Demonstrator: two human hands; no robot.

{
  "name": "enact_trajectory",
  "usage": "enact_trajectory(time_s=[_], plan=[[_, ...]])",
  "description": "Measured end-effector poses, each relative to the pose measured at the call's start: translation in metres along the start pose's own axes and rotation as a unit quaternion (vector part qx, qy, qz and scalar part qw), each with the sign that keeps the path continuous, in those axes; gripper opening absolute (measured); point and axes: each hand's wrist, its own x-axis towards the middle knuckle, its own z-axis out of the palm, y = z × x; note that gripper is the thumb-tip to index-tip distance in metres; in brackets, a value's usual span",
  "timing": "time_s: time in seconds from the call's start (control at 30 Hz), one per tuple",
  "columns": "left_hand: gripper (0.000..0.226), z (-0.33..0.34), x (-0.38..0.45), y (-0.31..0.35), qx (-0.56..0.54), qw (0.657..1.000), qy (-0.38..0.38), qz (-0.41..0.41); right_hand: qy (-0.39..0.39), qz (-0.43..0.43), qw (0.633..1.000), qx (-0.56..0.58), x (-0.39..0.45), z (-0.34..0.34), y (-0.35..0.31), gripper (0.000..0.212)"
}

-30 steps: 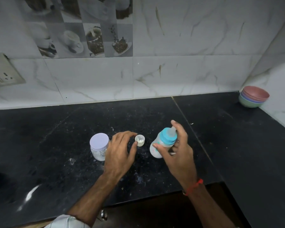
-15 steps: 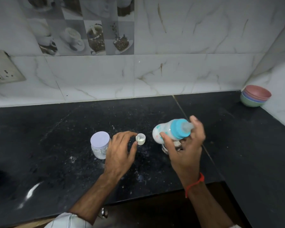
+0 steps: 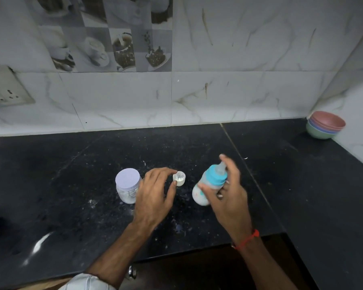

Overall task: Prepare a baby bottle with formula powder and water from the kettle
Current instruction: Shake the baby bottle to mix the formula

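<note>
Overhead, from the head view, the baby bottle (image 3: 208, 186) with its blue collar is gripped tilted in the right hand (image 3: 228, 197), fingers wrapped round it and one fingertip laid over the teat, above the black bench (image 3: 71, 185). A small white cap (image 3: 179, 178) is pinched between thumb and forefinger of the left hand (image 3: 155, 195), just right of the lidded formula jar (image 3: 127, 186). Stacked bowls (image 3: 325, 124) are seen in the far right corner.
</note>
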Motion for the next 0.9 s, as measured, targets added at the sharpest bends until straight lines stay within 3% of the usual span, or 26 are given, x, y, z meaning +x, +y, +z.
enact_trajectory(time_s=[0.13,0.2,0.27,0.3,0.43,0.5,0.57,0.63,0.77,0.83,0.9], plan=[[0.027,0.001,-0.001,-0.003,-0.002,1.000,0.000,0.000,0.161,-0.100,0.980,0.069,0.011,-0.009,-0.021,0.090],[0.028,0.001,-0.001,-0.002,-0.001,1.000,-0.001,0.005,0.118,-0.103,0.988,0.003,0.010,-0.003,-0.009,0.086],[0.029,0.001,0.000,-0.001,0.004,1.000,0.003,0.012,-0.003,-0.022,0.999,-0.036,0.004,0.000,0.003,0.085],[0.029,0.000,0.000,0.001,0.005,1.000,0.003,0.016,-0.012,-0.007,0.999,-0.035,0.004,-0.003,0.004,0.086],[0.029,-0.001,0.002,0.001,0.000,1.000,0.007,0.024,0.125,-0.063,0.984,0.108,0.021,-0.017,-0.027,0.094],[0.028,0.000,0.003,0.002,-0.004,1.000,0.004,0.018,0.155,-0.108,0.978,0.090,0.022,-0.014,-0.024,0.088],[0.028,0.001,0.004,0.004,-0.009,1.000,0.004,0.012,0.057,-0.090,0.994,-0.020,0.013,-0.003,-0.004,0.083],[0.027,0.001,0.003,0.006,-0.007,1.000,0.001,0.021,-0.043,-0.030,0.997,-0.061,-0.003,0.003,0.012,0.081],[0.032,0.005,0.001,0.005,-0.066,0.997,-0.047,-0.006,0.025,0.034,0.996,0.082,-0.003,0.006,0.001,0.084],[0.041,0.009,-0.001,0.013,-0.245,0.955,-0.122,-0.113,0.046,0.032,0.987,0.148,0.003,0.008,-0.009,0.085],[0.057,0.011,0.003,0.030,-0.448,0.840,-0.190,-0.239,0.037,0.013,0.990,0.136,0.006,0.013,-0.016,0.085]])
